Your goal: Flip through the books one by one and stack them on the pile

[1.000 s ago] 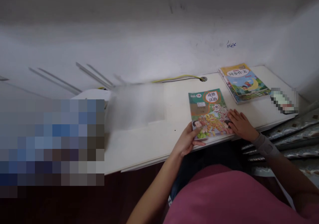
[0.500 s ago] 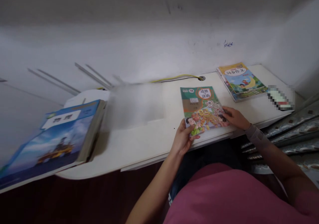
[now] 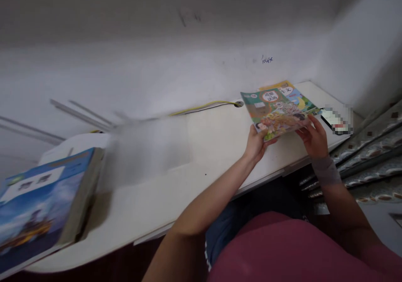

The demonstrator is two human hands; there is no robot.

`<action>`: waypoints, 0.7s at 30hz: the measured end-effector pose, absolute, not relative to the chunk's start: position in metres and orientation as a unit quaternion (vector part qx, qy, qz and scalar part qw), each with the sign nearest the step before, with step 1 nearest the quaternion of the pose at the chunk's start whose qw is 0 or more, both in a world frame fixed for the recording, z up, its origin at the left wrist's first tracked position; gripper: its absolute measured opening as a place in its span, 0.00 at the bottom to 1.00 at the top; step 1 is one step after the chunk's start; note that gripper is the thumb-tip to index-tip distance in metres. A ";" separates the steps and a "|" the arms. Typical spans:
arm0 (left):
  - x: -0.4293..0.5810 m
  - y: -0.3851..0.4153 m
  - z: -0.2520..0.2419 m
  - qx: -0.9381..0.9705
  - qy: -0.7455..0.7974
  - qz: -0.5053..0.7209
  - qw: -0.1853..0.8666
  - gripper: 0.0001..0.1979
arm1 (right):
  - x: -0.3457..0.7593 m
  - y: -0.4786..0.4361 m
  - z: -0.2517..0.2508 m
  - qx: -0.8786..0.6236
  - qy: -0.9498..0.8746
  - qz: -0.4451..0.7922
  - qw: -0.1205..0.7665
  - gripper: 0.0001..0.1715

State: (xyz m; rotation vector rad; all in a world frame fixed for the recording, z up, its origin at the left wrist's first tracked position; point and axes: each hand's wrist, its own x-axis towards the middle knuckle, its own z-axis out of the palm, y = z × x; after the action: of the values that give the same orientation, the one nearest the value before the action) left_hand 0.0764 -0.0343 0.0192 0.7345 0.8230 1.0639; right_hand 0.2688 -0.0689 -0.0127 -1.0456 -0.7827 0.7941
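A green textbook [image 3: 272, 110] with a colourful illustrated cover is held between my two hands, tilted and raised off the desk. My left hand [image 3: 256, 144] grips its lower left corner, thumb on the cover and fingers beneath. At the lower right edge, my right hand [image 3: 315, 137] pinches the book, fingers curled around it. Behind it lies a yellow and blue book [image 3: 300, 96], partly covered from sight by the green one.
A thick stack of blue-covered books [image 3: 40, 206] lies at the left of the white desk [image 3: 176, 198]. A phone [image 3: 334, 121], partly pixelated, rests at the right end. A yellow cable [image 3: 201, 107] runs along the wall into a hole. Patterned folded fabric [image 3: 373, 152] hangs at the right.
Both hands have lifted the green textbook and carried it rightward, in front of the yellow and blue book. My view has turned somewhat to the right.
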 end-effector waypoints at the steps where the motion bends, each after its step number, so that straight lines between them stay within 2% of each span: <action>1: 0.092 -0.023 0.019 0.341 0.372 0.474 0.722 0.18 | 0.277 -0.060 -0.015 -0.476 -0.343 0.339 0.735 0.27; 5: 0.146 0.013 0.019 0.378 0.374 0.445 0.720 0.24 | 0.305 -0.023 -0.022 -0.510 -0.326 0.278 0.746 0.40; 7: 0.163 0.027 0.019 0.395 0.374 0.434 0.718 0.28 | 0.316 -0.005 -0.025 -0.540 -0.336 0.264 0.725 0.37; 9: 0.173 0.039 0.020 0.415 0.380 0.421 0.712 0.30 | 0.324 0.011 -0.028 -0.562 -0.352 0.256 0.703 0.30; 12: 0.175 0.057 0.021 0.455 0.396 0.392 0.695 0.25 | 0.331 0.031 -0.030 -0.572 -0.373 0.234 0.692 0.25; 16: 0.159 0.078 0.020 0.532 0.427 0.331 0.652 0.14 | 0.335 0.049 -0.029 -0.596 -0.407 0.188 0.667 0.27; 21: 0.142 0.091 0.008 0.637 0.462 0.277 0.552 0.12 | 0.340 0.056 -0.030 -0.638 -0.461 0.134 0.602 0.29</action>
State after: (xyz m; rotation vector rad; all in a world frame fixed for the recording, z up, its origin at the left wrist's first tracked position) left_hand 0.1424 0.0908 0.0084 1.5064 1.0915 0.6555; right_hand 0.3396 0.0559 -0.0298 -1.4785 -1.0680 0.3114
